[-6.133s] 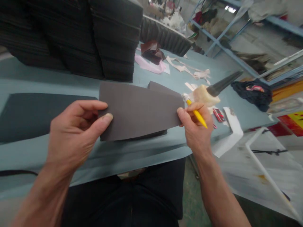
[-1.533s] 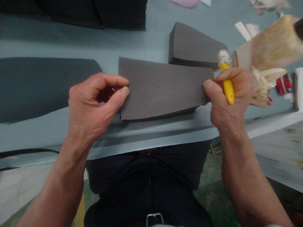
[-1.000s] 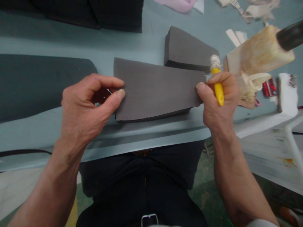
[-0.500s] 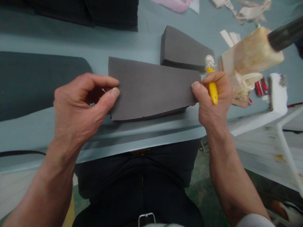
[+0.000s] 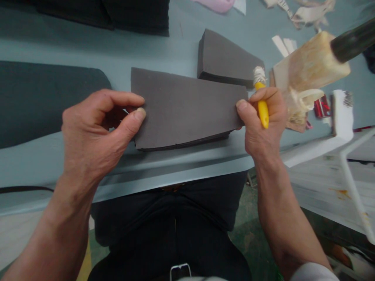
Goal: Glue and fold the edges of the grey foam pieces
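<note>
A dark grey tapered foam-like sheet point(image 5: 187, 107) lies over a stack of similar pieces, whose dark edges show beneath its lower side. My left hand point(image 5: 99, 125) is closed at the sheet's wide left end, thumb on top and forefinger at the edge. At the narrow right end, my right hand point(image 5: 265, 117) pinches the sheet between thumb and fingers. That same hand also keeps a small brush with a yellow handle point(image 5: 263, 111) tucked in its fingers, pale bristle end pointing up. Behind the sheet sits another stack of grey tapered pieces point(image 5: 228, 58).
To the right stands a stained, pale glue container point(image 5: 316, 58) with a dark handle-like rod point(image 5: 356, 41). A dark rounded panel point(image 5: 43, 101) lies left on the blue-green table point(image 5: 181, 50). Black stacked material point(image 5: 137, 15) is at the back. White scraps point(image 5: 284, 45) lie behind the container.
The view has shifted slightly, so things appear a little further left and up. Both hands keep their hold on the sheet, with the brush still in the right.
</note>
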Available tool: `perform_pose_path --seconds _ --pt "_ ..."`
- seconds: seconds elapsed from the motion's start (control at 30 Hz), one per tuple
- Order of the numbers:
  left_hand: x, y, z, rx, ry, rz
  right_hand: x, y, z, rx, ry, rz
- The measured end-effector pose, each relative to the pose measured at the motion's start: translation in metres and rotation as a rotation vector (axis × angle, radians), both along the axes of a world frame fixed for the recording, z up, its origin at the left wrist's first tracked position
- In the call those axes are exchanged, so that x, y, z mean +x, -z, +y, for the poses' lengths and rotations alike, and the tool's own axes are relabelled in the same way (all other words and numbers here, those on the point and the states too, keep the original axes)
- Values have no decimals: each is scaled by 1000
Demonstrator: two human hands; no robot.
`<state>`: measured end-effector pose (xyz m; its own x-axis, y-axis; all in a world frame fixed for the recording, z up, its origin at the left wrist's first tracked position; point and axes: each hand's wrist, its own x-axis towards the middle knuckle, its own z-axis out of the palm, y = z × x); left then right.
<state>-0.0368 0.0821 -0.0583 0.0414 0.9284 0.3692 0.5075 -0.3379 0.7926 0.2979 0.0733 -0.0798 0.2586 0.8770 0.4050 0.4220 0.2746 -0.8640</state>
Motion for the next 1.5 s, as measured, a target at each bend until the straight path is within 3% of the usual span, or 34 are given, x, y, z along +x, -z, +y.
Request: perform_pose_path --seconds 0.77,1.5 --pt "-2 7 2 78 52 -42 -15 -15 -1 53 6 47" --pt "1 7 0 54 30 -39 -14 -13 -3 12 47 1"
